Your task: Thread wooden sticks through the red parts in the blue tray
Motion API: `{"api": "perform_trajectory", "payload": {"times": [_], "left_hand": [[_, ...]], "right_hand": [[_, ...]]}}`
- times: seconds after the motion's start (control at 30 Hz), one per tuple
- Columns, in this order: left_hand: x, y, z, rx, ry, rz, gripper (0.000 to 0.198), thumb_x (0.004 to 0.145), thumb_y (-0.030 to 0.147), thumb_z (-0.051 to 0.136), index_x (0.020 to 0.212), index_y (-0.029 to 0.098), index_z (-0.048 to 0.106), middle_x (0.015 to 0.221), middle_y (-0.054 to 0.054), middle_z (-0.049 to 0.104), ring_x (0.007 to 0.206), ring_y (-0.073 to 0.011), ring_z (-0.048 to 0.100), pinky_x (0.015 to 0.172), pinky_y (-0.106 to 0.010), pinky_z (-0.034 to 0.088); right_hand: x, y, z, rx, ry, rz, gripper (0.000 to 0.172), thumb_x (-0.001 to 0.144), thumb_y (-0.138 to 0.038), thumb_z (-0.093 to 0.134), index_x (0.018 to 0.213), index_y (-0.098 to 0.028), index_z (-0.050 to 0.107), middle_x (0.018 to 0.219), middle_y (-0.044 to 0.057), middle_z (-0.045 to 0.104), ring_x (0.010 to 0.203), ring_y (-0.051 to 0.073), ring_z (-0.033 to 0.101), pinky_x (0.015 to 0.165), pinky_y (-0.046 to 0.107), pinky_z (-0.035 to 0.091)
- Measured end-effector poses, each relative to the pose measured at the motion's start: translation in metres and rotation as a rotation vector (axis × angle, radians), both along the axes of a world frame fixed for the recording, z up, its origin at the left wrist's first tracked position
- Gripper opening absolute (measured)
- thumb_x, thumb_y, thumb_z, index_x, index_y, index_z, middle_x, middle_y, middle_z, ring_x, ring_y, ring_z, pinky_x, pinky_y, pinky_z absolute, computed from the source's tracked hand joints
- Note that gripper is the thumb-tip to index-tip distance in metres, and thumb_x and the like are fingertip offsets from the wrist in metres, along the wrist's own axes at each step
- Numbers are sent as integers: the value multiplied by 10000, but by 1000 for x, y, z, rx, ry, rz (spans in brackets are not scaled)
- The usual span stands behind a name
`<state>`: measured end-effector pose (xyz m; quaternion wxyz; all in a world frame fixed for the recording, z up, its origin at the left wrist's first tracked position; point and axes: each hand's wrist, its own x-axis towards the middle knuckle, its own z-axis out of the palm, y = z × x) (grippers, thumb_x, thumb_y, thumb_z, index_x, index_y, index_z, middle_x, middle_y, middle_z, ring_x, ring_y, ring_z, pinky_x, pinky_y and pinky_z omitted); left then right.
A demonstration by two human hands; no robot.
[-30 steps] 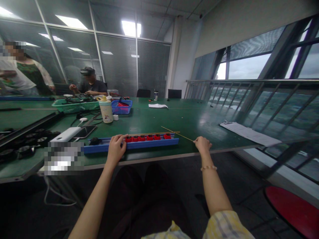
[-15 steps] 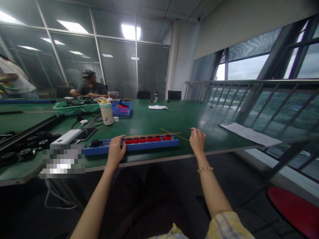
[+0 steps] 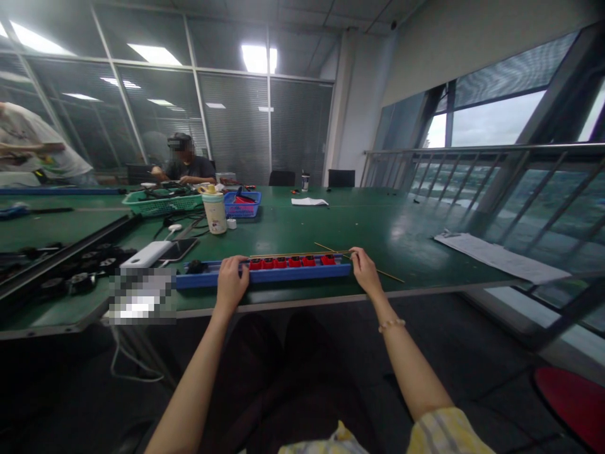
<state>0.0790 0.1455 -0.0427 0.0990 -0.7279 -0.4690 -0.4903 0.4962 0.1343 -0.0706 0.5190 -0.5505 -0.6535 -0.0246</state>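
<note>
As both bare forearms reach forward from the bottom of the view, the hands rest on a long blue plastic tray (image 3: 265, 276) lying crosswise near the front edge of the green tabletop (image 3: 378, 236). A row of red plastic pieces (image 3: 295, 261) sits in the tray, with a small black object (image 3: 195, 267) further left. The left hand (image 3: 231, 284) is palm down just left of the red row, its fingers (image 3: 230, 265) curled closed over the tray. The right hand (image 3: 365, 272), wrist angled inward, has its fingers (image 3: 355, 255) bent closed over the tray's right end, beside a thin wooden stick (image 3: 378, 267) that lies diagonally across it. Whether they also grip that stick, I cannot tell. A second wooden stick (image 3: 288, 255) runs along the tray's far side.

A beaded bracelet (image 3: 391, 325) circles the right wrist. Left of the tray are a white power bank (image 3: 146, 254) and a smartphone (image 3: 179, 250). Farther on stand a plastic bottle (image 3: 215, 213), a blue basket (image 3: 242, 205) and a green basket (image 3: 163, 203). Beyond them, a seated co-worker (image 3: 189, 169) works at the tabletop.
</note>
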Motion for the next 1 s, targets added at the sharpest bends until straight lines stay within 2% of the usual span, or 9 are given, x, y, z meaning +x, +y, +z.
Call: {"api": "perform_trajectory", "payload": {"times": [0.17, 0.37, 0.63, 1.0], "left_hand": [[1, -2, 1, 14, -23, -5, 212, 896, 211, 438, 998, 188, 622, 1041, -96, 659, 1042, -263, 558, 970, -440, 459], [2, -2, 2, 1, -35, -33, 207, 886, 209, 460, 1004, 194, 629, 1121, -93, 642, 1112, -259, 548, 1020, -447, 435], [2, -5, 5, 18, 11, -99, 205, 879, 231, 486, 1019, 186, 629, 1167, -99, 605, 1137, -258, 528, 1028, -454, 424], [2, -7, 4, -22, 96, -162, 312, 875, 270, 512, 1164, 226, 622, 1295, -90, 536, 1108, -251, 496, 1032, -477, 398]], "right_hand": [[-3, -2, 2, -13, 31, 22, 293, 951, -441, 415, 1040, -244, 613, 1058, 99, 653, 1004, 254, 600, 942, 396, 446], [0, 1, -2, -5, -58, -11, 289, 956, -383, 405, 1104, -234, 602, 1020, 99, 623, 944, 243, 592, 912, 388, 459], [4, 6, -7, 33, -120, -35, 310, 974, -364, 365, 1142, -213, 578, 1073, 118, 585, 988, 244, 582, 922, 402, 467], [8, 8, -9, 54, -113, -111, 312, 972, -314, 349, 1140, -209, 591, 1104, 127, 569, 1036, 249, 568, 949, 409, 458]]}}
